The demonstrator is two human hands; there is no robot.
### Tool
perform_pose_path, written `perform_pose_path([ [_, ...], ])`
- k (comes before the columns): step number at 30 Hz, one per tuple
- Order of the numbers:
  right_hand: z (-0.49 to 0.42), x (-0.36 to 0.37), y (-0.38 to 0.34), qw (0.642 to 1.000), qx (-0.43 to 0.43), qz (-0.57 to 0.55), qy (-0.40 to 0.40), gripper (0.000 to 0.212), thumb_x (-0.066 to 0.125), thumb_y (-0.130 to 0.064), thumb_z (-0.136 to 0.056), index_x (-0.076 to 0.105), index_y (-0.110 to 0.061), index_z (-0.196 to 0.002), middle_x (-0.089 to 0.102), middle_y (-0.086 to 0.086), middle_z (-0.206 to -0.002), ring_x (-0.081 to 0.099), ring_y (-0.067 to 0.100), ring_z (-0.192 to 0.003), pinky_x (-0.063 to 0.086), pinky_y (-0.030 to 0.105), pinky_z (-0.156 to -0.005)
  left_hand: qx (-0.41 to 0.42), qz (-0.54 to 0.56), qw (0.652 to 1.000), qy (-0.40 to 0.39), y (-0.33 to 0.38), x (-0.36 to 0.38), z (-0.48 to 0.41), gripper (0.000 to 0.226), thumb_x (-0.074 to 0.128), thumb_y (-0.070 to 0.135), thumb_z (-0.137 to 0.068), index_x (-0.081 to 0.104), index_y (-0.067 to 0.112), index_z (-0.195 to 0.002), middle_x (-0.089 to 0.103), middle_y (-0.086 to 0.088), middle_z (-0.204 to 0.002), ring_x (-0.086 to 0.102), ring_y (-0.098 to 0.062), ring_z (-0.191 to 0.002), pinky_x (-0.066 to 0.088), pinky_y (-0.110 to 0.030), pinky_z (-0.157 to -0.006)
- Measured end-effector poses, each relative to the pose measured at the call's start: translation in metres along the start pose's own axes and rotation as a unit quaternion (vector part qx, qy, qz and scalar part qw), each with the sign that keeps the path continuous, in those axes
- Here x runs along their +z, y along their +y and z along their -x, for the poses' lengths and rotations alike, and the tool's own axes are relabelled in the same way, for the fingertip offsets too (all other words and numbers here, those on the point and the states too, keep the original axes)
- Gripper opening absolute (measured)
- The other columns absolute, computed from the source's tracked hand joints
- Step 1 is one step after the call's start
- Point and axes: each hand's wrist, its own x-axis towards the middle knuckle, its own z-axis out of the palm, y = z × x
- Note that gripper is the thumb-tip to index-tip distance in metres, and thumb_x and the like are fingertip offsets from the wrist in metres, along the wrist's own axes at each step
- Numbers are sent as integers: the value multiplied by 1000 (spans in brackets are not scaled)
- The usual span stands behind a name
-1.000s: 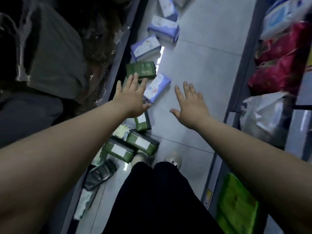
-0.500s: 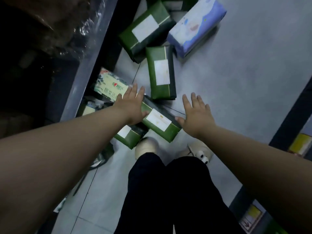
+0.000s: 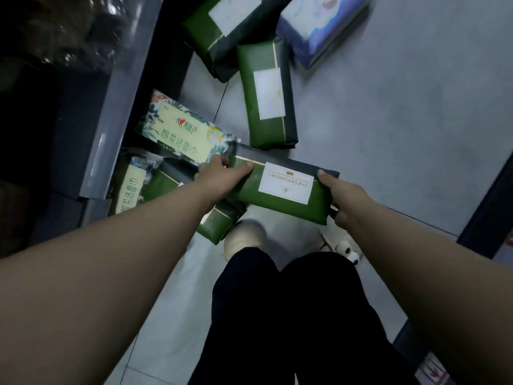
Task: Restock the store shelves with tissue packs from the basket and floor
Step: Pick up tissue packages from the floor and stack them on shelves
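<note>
A green tissue pack [image 3: 280, 190] with a white label lies across the floor just in front of my feet. My left hand [image 3: 222, 176] grips its left end, thumb on top. My right hand [image 3: 342, 201] grips its right end, thumb over the far corner. Another green pack [image 3: 266, 98] lies just beyond it, and a third green pack [image 3: 224, 29] lies at the top. A further green pack [image 3: 219, 223] sits under my left wrist. Two leaf-patterned packs [image 3: 183, 129] [image 3: 130, 187] lean against the shelf base on the left.
A blue and white pack [image 3: 319, 26] lies at the top right. The grey bottom shelf edge [image 3: 122, 107] runs along the left, dark above it. Another shelf base [image 3: 488, 207] borders the right. My dark trousers and light slippers [image 3: 244, 243] are below the pack.
I have bent lower toward the floor. Both hands, open a moment ago, have closed round the ends of the green pack in front of my feet.
</note>
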Motion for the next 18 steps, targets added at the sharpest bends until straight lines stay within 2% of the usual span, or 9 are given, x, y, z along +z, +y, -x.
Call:
perform_pose_path([
  [2, 47, -18, -18, 999, -36, -18, -25, 34, 74, -32, -85, 55, -12, -105, 68, 4, -99, 61, 14, -74, 45, 26, -58, -3, 79, 997, -7, 17, -16, 39, 90, 67, 79, -45, 42, 28, -115, 50, -6, -132, 54, -28, -116, 47, -47, -100],
  [3, 65, -23, -23, 997, -50, -27, -43, 32, 73, -33, -86, 58, -12, -105, 70, 3, -97, 63, 13, -74, 46, 25, -56, -3, 128, 991, -25, 23, -21, 52, 90, 70, 77, -44, 41, 27, -113, 55, -6, -127, 59, -27, -111, 49, -47, -98],
  [5, 107, -34, -37, 995, -80, -41, -54, 36, 72, -35, -86, 60, -11, -109, 72, 3, -94, 68, 15, -75, 51, 24, -55, -1, 195, 980, -42, 41, -37, 87, 80, 75, 69, -58, 41, 25, -115, 61, -6, -117, 64, -26, -103, 53, -46, -94],
  [7, 157, -47, -54, 991, -120, -46, -41, 45, 73, -38, -84, 59, -9, -115, 72, 6, -100, 70, 19, -84, 54, 29, -64, 4, 222, 974, -46, 58, -55, 126, 74, 73, 62, -72, 40, 21, -125, 62, -7, -117, 65, -26, -100, 56, -43, -86],
  [11, 256, -78, -80, 979, -198, -32, -25, 38, 71, -44, -84, 62, -12, -102, 71, 8, -105, 67, 20, -89, 55, 37, -81, 37, 238, 970, -46, 96, -98, 220, 69, 70, 61, -76, 40, 23, -126, 62, -3, -113, 65, -20, -93, 50, -32, -67],
  [13, 309, -94, -90, 973, -229, -28, -16, 37, 69, -46, -86, 62, -13, -100, 70, 7, -104, 65, 19, -91, 54, 38, -82, 67, 236, 968, -44, 116, -121, 273, 73, 71, 66, -70, 43, 23, -122, 63, -2, -113, 65, -18, -93, 50, -32, -70],
  [15, 366, -110, -100, 966, -257, -33, -14, 32, 64, -47, -89, 60, -16, -99, 68, 3, -102, 63, 16, -89, 53, 30, -71, 98, 223, 969, -39, 136, -142, 324, 88, 71, 72, -56, 44, 23, -123, 62, -4, -118, 65, -20, -101, 52, -39, -85],
  [16, 392, -119, -105, 962, -268, -43, -14, 30, 61, -47, -91, 58, -17, -99, 67, 3, -102, 63, 16, -90, 50, 28, -69, 116, 223, 967, -32, 145, -151, 349, 86, 71, 71, -58, 42, 23, -123, 61, -3, -119, 64, -20, -103, 51, -41, -90],
  [18, 439, -139, -113, 956, -284, -70, -23, 28, 58, -46, -93, 55, -19, -100, 66, 5, -107, 63, 18, -95, 52, 32, -77, 138, 236, 961, -36, 165, -165, 396, 85, 71, 68, -62, 43, 21, -127, 62, -3, -119, 65, -20, -102, 52, -39, -86],
])
